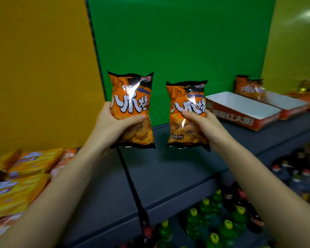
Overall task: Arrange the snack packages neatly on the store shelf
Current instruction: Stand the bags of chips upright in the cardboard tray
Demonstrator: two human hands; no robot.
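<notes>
Each of the hands grips one orange snack bag around its lower half, thumb across the front and fingers curled behind: the left hand (111, 122) holds the left bag (131, 92), the right hand (204, 124) the right bag (184, 97). Both bags are upright, apart, above the grey shelf (168, 167). They look light, puffed with air and glossy, so probably slippery and easy to crush. A gentle hold by the sides or the sealed edge would suit them. An open carton (236, 115) stands to the right.
</notes>
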